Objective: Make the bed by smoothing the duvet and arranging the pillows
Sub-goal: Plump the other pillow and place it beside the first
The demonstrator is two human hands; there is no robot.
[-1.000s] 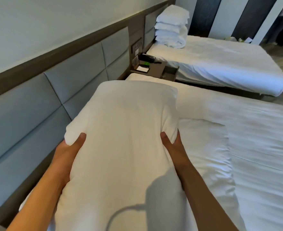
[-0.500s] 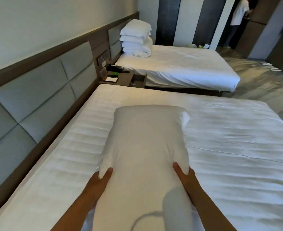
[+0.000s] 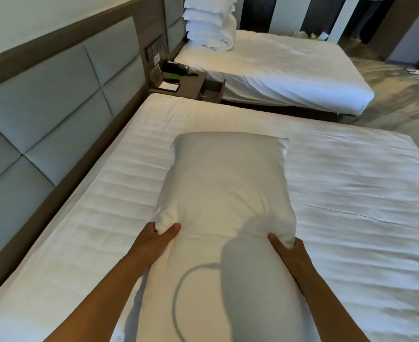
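Note:
A white pillow [image 3: 225,193] is held lengthwise above the near bed, pointing away from me. My left hand [image 3: 158,236] grips its left edge with the thumb on top. On the opposite edge, my right hand [image 3: 286,248] grips in the same way. Below it lies the white duvet [image 3: 351,193], spread flat over the bed with faint creases. The pillow's near end runs out of the frame at the bottom.
A grey padded headboard [image 3: 55,99] lines the wall on the left. A bedside table [image 3: 188,86] with a phone stands between the beds. The far bed [image 3: 290,70] carries a stack of pillows [image 3: 208,21]. A person's legs [image 3: 366,18] show at the far right.
The pillow has swung from beside the headboard out over the middle of the bed. My hands have slid to its near part. A second pillow seen under it earlier is out of view.

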